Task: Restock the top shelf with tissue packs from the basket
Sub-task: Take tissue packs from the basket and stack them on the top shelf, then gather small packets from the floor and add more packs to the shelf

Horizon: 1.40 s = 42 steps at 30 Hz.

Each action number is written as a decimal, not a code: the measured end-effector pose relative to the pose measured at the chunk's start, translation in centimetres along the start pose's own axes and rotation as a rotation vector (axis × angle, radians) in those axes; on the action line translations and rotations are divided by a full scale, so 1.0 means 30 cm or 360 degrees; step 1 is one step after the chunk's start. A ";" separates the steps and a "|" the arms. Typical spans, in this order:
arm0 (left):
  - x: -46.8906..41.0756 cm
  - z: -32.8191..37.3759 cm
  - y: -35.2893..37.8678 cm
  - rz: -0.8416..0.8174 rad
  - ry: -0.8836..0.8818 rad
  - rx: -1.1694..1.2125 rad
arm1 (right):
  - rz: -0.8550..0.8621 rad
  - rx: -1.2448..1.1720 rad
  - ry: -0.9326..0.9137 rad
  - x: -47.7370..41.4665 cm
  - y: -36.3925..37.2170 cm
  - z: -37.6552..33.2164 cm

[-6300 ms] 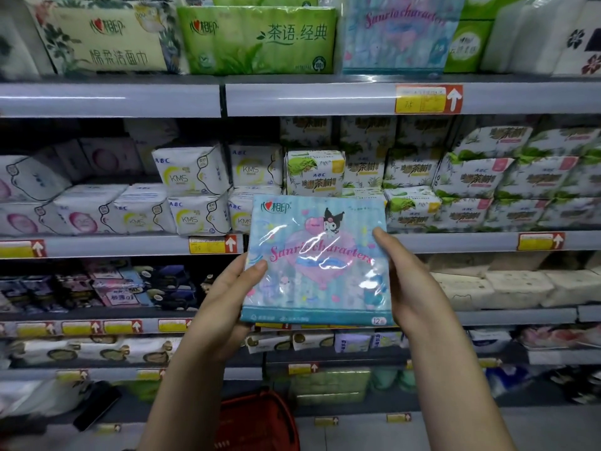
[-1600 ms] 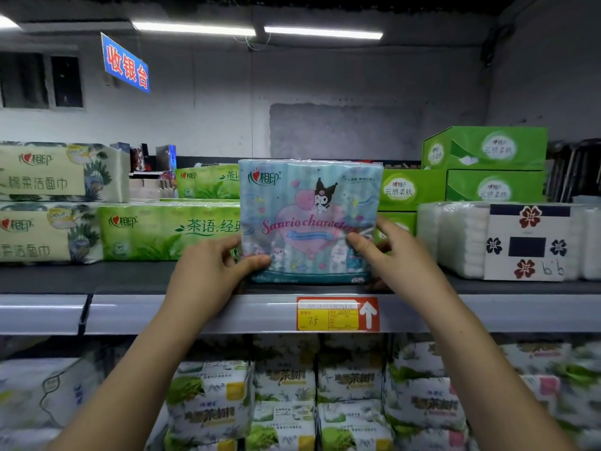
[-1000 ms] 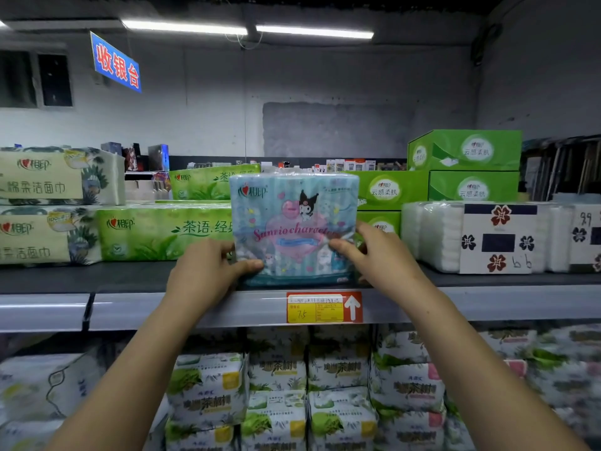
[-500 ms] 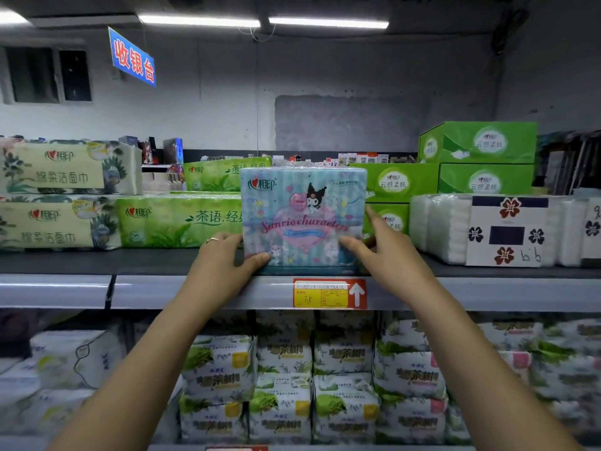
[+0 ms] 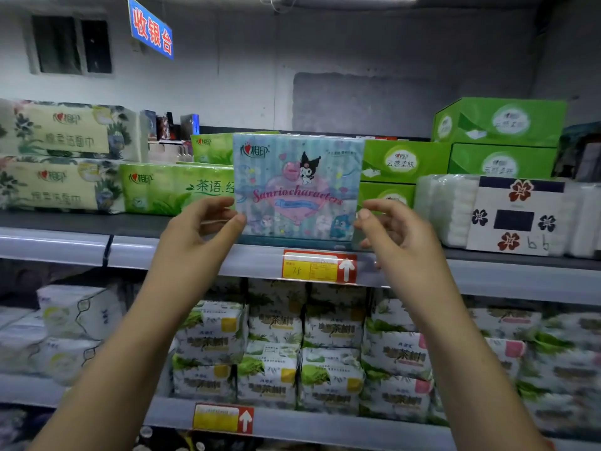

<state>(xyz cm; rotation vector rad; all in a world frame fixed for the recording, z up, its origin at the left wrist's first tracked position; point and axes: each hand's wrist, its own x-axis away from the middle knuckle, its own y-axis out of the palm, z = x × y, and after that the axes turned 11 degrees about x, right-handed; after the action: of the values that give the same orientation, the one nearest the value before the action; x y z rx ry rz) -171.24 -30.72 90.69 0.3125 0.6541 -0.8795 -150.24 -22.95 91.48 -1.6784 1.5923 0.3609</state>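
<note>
The "Sanrio characters" tissue pack (image 5: 297,190) cuts off "茶语" lettering on the green pack (image 5: 175,188) behind; left hand (image 5: 198,232) pinches its left edge, right hand (image 5: 396,236) opposite, grip unclear.

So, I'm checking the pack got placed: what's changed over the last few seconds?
The tissue pack went up from in front of the lower shelves and now stands on the top shelf. The right hand has loosened its grip and looks clear of the pack; the left hand still touches its lower corner with the thumb. The green packs and green boxes beside it stayed put.
</note>
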 end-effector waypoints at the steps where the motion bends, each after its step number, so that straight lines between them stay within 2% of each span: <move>1: 0.023 0.001 -0.004 0.0001 -0.0027 0.0032 | -0.0012 -0.0041 0.0005 0.014 0.003 0.003; 9: 0.160 -0.033 -0.109 0.0073 -0.0241 0.0092 | -0.0194 -0.0252 0.0032 0.101 0.090 0.007; 17: 0.236 -0.024 -0.305 0.0125 -0.0287 0.0025 | -0.0374 -0.0323 0.0069 0.193 0.222 -0.077; 29: 0.432 0.050 -1.018 0.0286 -0.0406 -0.0113 | -0.0751 -0.0387 0.0132 0.512 0.741 -0.493; 36: 0.526 0.074 -1.364 0.0301 -0.0480 -0.0195 | -0.0818 -0.0401 0.0267 0.719 0.990 -0.692; 42: 0.587 0.044 -1.557 0.0282 -0.0605 -0.0182 | -0.0860 -0.0421 0.0359 0.808 1.144 -0.777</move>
<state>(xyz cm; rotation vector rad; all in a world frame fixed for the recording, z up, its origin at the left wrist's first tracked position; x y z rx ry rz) -199.60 -70.60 80.75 0.0930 0.3163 -0.7033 -185.16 -53.44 78.87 -2.3370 1.2066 0.1075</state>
